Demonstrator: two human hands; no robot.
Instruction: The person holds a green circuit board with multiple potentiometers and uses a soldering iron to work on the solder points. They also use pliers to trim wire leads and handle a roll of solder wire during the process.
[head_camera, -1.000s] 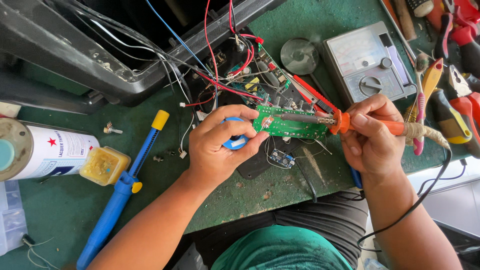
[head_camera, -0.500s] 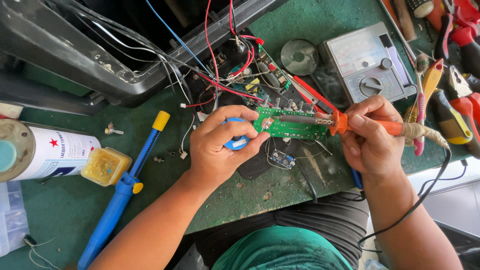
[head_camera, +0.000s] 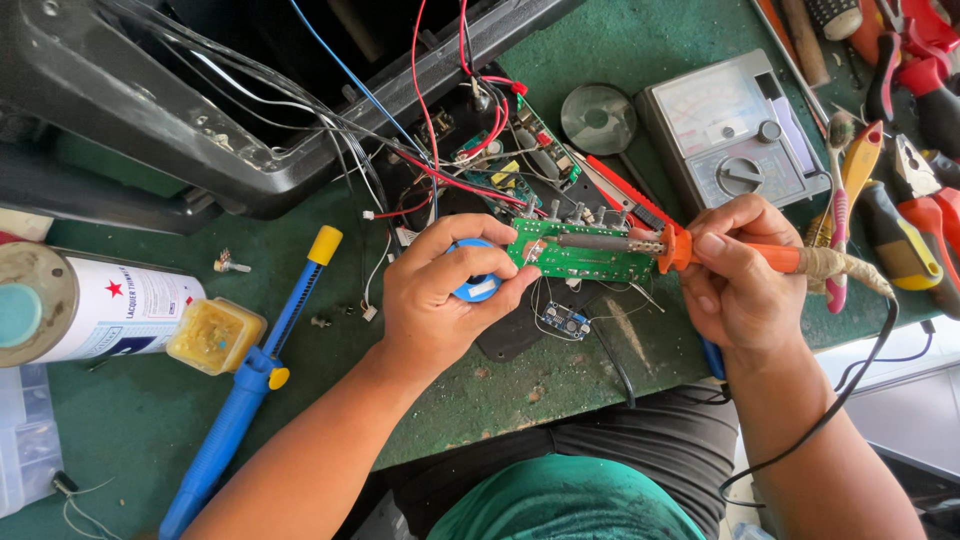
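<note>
My left hand grips a blue solder spool and steadies the left end of a green circuit board. My right hand holds an orange-handled soldering iron, whose metal tip lies across the board and points left. Red, black and blue wires run from the board up into an open black casing. A small blue module lies just below the board.
A blue desoldering pump with yellow tip, a yellow flux tub and a white spray can lie left. An analogue multimeter, a round metal disc, pliers and screwdrivers crowd the right on the green mat.
</note>
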